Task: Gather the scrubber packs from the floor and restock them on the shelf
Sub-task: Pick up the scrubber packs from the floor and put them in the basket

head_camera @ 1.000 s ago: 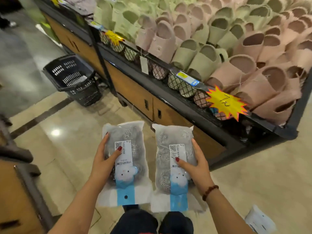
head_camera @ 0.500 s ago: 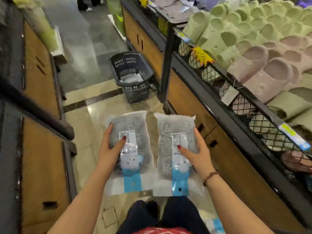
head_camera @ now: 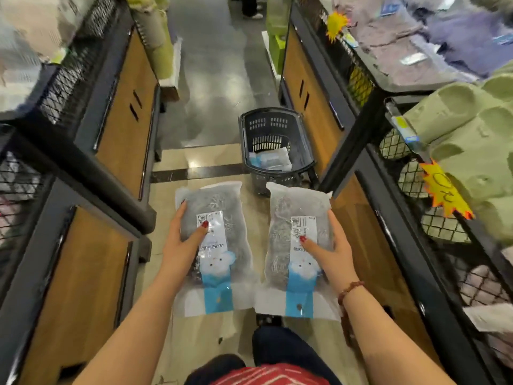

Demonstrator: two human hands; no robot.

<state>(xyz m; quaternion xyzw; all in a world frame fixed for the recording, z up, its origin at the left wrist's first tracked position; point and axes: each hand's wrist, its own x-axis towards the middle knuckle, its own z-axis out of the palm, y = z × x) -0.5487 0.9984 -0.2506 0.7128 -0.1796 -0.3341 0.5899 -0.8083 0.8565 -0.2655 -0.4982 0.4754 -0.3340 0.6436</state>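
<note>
In the head view, your left hand [head_camera: 183,245] grips one scrubber pack [head_camera: 222,201] with the thumb across its label and the fingers round its outer edge. Your right hand [head_camera: 330,254] holds a second pack [head_camera: 297,207] the same way. Both packs are off the floor [head_camera: 216,79], side by side but not touching, on your side of the black basket [head_camera: 277,112], which stands just beyond them in the aisle.

The bags look slick, and you hold each one-handed around the middle with its lower end hanging free. If a thumb eases off, a pack could slide out. The basket sits right in your path, so with the packs in front of you, you could kick it. The bins to the right of the basket hold green slippers [head_camera: 472,140], so setting the packs down there would misplace them.

Your fingers under the packs are hidden. No shelf of scrubbers is in view. White and blue packets [head_camera: 270,159] lie inside the basket, but you cannot tell what they are. The bins to the left of the basket are blurred, and the packs cover the floor at your feet.
</note>
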